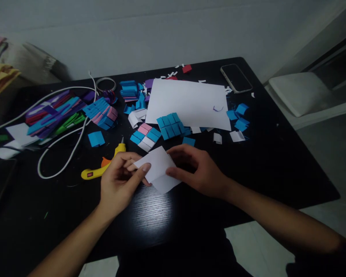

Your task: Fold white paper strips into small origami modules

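A small white piece of paper [157,163] with a crease across its lower part is held above the front of the table. My left hand [119,177] pinches its left corner, thumb on top and fingers beneath. On the other side my right hand [200,171] grips the right edge between thumb and fingers. Just beyond the paper lie a blue block of folded paper squares [170,126] and a pink, blue and white one [145,136]. Beside my left hand rests a yellow glue gun [93,173] with an orange trigger, partly hidden by that hand.
A large white sheet [187,100] lies at the back with paper scraps around it. A phone [236,78] sits at the back right. Folded colored strips [54,113] and a looping white cable [72,157] cover the left, near a tape roll [106,84].
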Demonstrator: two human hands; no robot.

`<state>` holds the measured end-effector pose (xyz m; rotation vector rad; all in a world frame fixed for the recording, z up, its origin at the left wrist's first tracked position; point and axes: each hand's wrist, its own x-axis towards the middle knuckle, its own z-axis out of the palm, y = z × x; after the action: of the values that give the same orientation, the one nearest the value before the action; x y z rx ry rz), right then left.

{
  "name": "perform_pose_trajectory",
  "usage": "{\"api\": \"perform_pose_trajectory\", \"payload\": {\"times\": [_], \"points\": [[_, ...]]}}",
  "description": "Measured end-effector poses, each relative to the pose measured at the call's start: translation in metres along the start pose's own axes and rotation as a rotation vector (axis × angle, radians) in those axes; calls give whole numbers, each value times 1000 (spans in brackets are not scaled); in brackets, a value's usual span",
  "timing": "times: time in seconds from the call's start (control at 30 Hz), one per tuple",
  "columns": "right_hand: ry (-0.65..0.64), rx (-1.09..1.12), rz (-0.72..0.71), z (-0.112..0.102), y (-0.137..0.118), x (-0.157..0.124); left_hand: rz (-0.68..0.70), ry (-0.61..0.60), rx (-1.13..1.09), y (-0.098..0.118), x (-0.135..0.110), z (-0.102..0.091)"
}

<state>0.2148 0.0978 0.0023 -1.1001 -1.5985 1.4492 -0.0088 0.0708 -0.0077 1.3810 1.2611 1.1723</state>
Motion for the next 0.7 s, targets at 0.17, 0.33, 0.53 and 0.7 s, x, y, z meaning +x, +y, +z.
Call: {"api": "perform_pose_trajectory", "payload": {"times": [0.17, 0.33, 0.53, 0.7], "points": [[81, 144, 93, 7, 6, -1, -34, -162, -50, -1, -2, -2], [15, 66, 45, 4, 7, -1, -70, -294, 6, -1, -3, -3], [-55, 5, -21, 2, 4, -1, -39, -228, 120, -2, -2, 1], [-72, -12, -57, 1, 6, 0, -35, -212, 184, -4, -2, -2]]}}
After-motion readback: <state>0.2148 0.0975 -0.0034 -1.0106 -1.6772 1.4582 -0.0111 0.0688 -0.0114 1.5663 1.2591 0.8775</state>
